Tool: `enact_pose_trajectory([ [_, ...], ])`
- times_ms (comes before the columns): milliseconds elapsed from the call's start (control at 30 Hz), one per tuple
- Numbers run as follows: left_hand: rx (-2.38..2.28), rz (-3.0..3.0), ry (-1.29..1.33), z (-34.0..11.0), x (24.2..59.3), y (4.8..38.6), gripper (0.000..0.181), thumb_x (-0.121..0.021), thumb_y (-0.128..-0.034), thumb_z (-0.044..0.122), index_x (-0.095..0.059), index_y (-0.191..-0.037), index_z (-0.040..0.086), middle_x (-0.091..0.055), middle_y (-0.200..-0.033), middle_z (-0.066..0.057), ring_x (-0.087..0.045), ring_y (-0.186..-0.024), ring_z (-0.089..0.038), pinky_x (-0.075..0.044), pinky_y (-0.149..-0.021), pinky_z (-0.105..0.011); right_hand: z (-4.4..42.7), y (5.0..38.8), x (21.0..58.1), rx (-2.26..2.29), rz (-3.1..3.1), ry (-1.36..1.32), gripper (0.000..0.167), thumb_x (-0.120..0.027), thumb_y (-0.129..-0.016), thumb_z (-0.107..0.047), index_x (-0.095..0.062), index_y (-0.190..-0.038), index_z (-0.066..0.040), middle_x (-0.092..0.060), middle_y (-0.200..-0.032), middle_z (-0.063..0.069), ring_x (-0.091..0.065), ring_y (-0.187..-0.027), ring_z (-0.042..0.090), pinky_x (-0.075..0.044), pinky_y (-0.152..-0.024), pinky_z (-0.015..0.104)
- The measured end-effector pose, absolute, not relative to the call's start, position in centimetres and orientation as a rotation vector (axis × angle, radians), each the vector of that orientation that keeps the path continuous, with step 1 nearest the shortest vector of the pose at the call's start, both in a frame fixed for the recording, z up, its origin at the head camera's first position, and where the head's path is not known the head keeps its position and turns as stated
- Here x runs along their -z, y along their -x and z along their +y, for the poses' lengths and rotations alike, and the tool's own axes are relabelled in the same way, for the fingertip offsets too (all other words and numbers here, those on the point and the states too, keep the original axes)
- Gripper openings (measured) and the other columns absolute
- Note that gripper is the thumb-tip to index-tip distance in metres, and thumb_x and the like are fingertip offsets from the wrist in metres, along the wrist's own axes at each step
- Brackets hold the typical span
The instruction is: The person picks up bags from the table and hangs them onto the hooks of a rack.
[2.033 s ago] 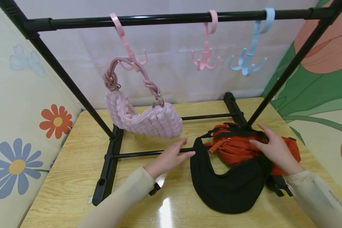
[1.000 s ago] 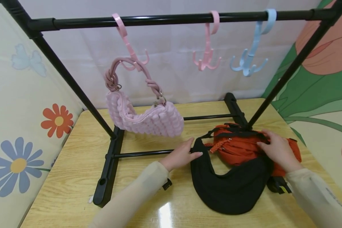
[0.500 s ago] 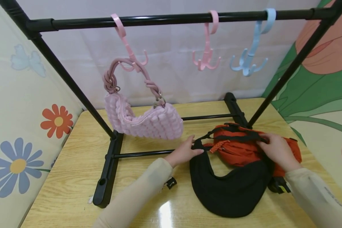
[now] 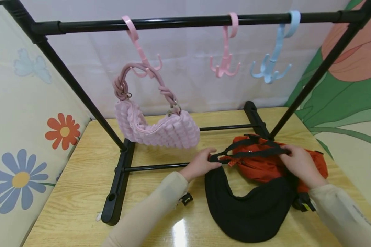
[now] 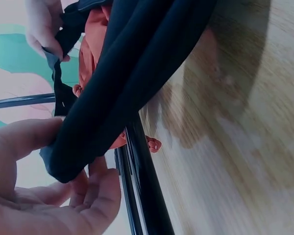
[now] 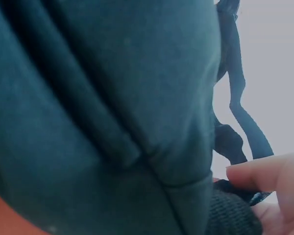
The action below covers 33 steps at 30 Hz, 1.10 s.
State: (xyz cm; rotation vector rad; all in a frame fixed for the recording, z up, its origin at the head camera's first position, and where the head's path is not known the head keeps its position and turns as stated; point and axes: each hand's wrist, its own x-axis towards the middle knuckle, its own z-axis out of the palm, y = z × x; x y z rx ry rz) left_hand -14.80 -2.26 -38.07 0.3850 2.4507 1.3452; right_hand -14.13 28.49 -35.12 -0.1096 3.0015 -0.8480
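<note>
A black crescent-shaped shoulder bag [image 4: 250, 209] hangs between my two hands in the head view, its lower edge toward the table's front. My left hand [image 4: 202, 164] pinches its left end, and the left wrist view shows thumb and fingers round the dark cloth [image 5: 103, 98]. At the other end my right hand [image 4: 300, 164] grips the bag's black strap [image 4: 262, 151]; in the right wrist view, thumb and finger pinch that webbing [image 6: 240, 188]. Behind the black bag lies a red-orange bag [image 4: 256, 168], partly covered by it and by the strap.
A pink puffy handbag [image 4: 160, 132] hangs from a pink hook [image 4: 142, 56] on the black rack [image 4: 179, 22]. Another pink hook [image 4: 225, 61] and a blue hook [image 4: 270, 65] hang bare to its right. The rack's lower bar [image 4: 157, 167] crosses behind my left hand.
Both hands have closed in on the black bag's ends and taken hold. Its strap has lifted across the red-orange bag, and the black bag's body has shifted slightly toward the front.
</note>
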Motion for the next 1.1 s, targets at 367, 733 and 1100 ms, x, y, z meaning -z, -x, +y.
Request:
enact_pose_trajectory([
  [367,-1.398,2.427,-0.406,-2.1,38.0,14.7,0.036,-0.060,-0.0872,0.001,-0.062,-0.123,0.000,-0.065,-0.111,-0.010,-0.056,-0.096,-0.018,-0.046,-0.082,-0.029,28.3,13.6,34.4,0.895,2.969,0.100,0.038,-0.045,-0.092,-0.002,-0.050,-0.123,0.018,-0.050,-0.119,0.041,-0.050,-0.088,0.041,-0.041,-0.072,0.047],
  [733,-1.495,2.297,-0.421,-2.6,37.3,14.5,0.041,-0.068,-0.0897,0.018,-0.060,-0.128,0.007,-0.060,-0.098,-0.005,-0.050,-0.082,-0.011,-0.041,-0.070,-0.025,28.3,12.9,33.5,1.071,2.989,0.107,0.038,-0.047,-0.093,-0.002,-0.051,-0.127,0.012,-0.055,-0.119,0.036,-0.051,-0.101,0.041,-0.038,-0.074,0.034],
  [1100,-1.567,2.288,-0.436,-2.7,36.5,14.3,0.030,-0.059,-0.0986,0.030,-0.069,-0.105,0.003,-0.068,-0.098,-0.009,-0.060,-0.090,-0.018,-0.048,-0.076,-0.030,29.0,12.0,31.9,1.302,2.910,0.142,0.024,-0.058,-0.091,-0.001,-0.059,-0.112,0.010,-0.063,-0.089,-0.009,-0.050,-0.073,-0.006,-0.043,-0.061,0.015],
])
